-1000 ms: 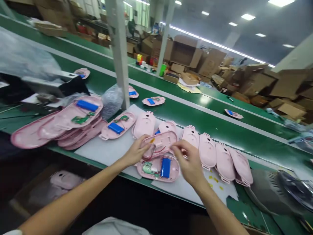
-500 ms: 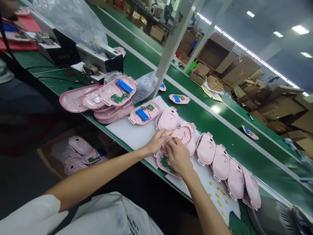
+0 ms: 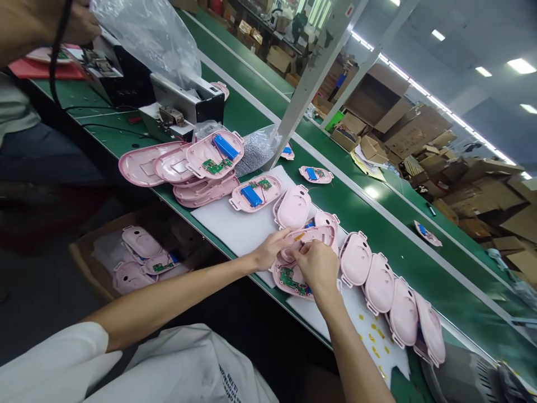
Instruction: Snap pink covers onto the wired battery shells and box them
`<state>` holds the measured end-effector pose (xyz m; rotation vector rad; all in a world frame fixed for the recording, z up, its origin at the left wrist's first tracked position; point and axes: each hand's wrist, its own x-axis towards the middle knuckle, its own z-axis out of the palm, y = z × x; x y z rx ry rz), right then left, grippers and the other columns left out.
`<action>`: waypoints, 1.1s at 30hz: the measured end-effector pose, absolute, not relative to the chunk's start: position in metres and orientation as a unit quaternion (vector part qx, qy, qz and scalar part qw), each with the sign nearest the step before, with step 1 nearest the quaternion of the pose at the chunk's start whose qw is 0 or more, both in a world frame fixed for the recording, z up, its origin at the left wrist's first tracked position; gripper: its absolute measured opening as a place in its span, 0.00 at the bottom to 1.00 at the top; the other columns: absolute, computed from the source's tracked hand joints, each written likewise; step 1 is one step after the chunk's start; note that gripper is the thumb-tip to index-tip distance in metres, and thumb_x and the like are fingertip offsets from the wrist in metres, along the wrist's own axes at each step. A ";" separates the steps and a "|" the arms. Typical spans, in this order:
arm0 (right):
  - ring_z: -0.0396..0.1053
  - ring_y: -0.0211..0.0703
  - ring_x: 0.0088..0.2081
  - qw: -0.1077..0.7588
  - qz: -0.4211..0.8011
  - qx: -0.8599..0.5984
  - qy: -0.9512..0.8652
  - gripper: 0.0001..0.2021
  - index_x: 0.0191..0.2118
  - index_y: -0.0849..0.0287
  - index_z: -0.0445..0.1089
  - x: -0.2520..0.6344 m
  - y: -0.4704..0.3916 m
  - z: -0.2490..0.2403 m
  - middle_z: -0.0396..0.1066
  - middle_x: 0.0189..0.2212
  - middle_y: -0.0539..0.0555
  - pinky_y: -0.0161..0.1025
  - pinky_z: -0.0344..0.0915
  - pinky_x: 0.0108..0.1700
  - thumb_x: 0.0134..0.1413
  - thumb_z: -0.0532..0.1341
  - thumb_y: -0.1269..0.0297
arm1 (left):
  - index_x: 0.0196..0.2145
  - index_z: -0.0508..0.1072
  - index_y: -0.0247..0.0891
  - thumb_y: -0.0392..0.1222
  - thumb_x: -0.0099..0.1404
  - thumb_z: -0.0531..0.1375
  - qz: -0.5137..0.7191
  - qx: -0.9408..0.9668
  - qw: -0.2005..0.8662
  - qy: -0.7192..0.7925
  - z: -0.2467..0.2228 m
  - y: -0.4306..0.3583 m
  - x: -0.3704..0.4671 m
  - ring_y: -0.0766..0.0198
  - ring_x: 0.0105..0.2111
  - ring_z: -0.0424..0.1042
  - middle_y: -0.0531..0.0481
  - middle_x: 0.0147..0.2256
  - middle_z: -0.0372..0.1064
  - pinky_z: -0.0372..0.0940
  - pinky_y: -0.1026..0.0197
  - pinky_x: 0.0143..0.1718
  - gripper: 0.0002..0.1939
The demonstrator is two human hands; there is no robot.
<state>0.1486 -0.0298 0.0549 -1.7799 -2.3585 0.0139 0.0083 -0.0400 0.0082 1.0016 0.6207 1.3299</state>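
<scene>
My left hand (image 3: 271,250) grips the left end of a pink plastic shell (image 3: 321,235), hollow side up, with an orange strip inside it. Over that shell, the fingers of my right hand (image 3: 315,262) are pinched together at its inner face; whatever is between them is too small to name. Just below lies an open pink housing half (image 3: 279,275) with a green circuit board (image 3: 291,280), partly covered by my right hand. Behind the held shell rests another pink case (image 3: 329,220) with a bit of blue showing.
A row of closed pink cases (image 3: 356,258) runs to the right on white foam (image 3: 218,226). Yellow tape pieces (image 3: 373,338) lie nearby. Stacked shells (image 3: 205,193) and a metal post (image 3: 310,73) stand left and behind. A co-worker's hand (image 3: 81,25) is at upper left.
The view has shifted slightly, so the bench things appear further right. My right hand has turned a little over the held shell. The co-worker's hand has come further into view at upper left.
</scene>
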 end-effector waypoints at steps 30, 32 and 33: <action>0.64 0.61 0.53 0.115 0.027 -0.683 -0.721 0.46 0.64 0.70 0.51 0.315 0.107 0.093 0.63 0.52 0.69 0.49 0.61 0.53 0.42 0.65 0.51 | 0.46 0.71 0.30 0.43 0.65 0.57 0.140 0.768 0.095 0.618 0.130 0.302 0.043 0.46 0.55 0.63 0.35 0.51 0.66 0.58 0.42 0.55 0.16; 0.65 0.61 0.52 0.071 0.045 -0.729 -0.679 0.42 0.59 0.72 0.58 0.325 0.180 0.099 0.64 0.50 0.71 0.48 0.61 0.52 0.42 0.66 0.49 | 0.45 0.71 0.31 0.46 0.65 0.60 0.118 0.750 0.112 0.641 0.124 0.326 0.059 0.51 0.51 0.66 0.39 0.48 0.68 0.62 0.42 0.52 0.16; 0.65 0.61 0.51 0.057 0.059 -0.738 -0.670 0.40 0.56 0.72 0.61 0.327 0.211 0.097 0.65 0.50 0.72 0.47 0.62 0.51 0.41 0.67 0.49 | 0.43 0.71 0.32 0.47 0.65 0.60 0.110 0.746 0.119 0.646 0.122 0.332 0.064 0.53 0.48 0.68 0.42 0.46 0.69 0.64 0.45 0.50 0.15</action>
